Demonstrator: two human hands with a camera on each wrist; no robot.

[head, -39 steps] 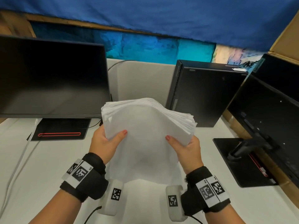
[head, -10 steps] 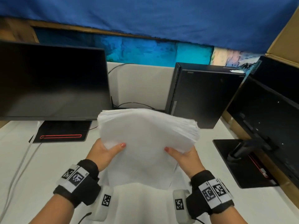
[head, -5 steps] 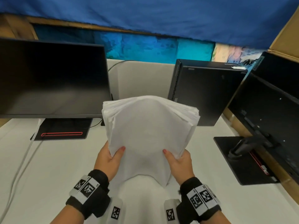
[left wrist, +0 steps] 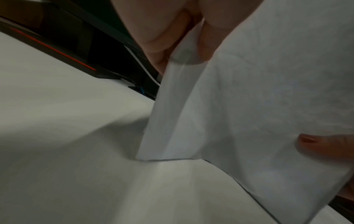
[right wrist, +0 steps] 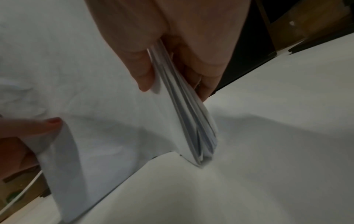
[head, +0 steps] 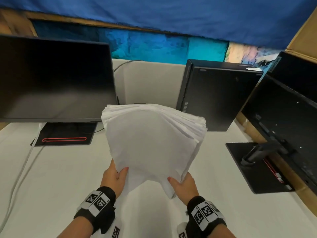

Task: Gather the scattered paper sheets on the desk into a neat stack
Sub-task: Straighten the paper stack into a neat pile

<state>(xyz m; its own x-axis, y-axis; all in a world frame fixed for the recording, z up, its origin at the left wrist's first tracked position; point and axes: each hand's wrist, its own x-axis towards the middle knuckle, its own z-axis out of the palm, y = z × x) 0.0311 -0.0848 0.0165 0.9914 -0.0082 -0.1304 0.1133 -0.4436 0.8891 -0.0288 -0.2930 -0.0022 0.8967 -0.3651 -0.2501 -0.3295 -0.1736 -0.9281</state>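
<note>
Left hand (head: 113, 177) and right hand (head: 183, 185) each clamp a lower corner of one thick stack of paper sheets (head: 152, 143), thumbs on the near face, fingers curled behind. The stack stands upright on edge, bowed toward the viewer; in both wrist views its two lower corners meet the white desk (head: 51, 177) while the bottom edge between them arches clear of it. The top edges fan out unevenly, most of all at the right corner. Both forearms rise from the near edge of the desk, each wrist wrapped in a black band (head: 96, 208) bearing square coded markers. One stack, two hands; the sheets are too many and too close to count.

Behind the stack stands a grey partition (head: 145, 83), and the stack hides the desk surface directly behind it. To the left is one dark monitor (head: 54, 78) on a black base with a red outline (head: 65, 135), with white cables (head: 20, 172) trailing along the desk. To the right stand one black computer tower (head: 217, 95) and a second monitor (head: 281, 121), seen from the back, on its own black base (head: 253, 167). Blue fabric (head: 171, 14) hangs above; cardboard (head: 303, 40) borders the right edge
</note>
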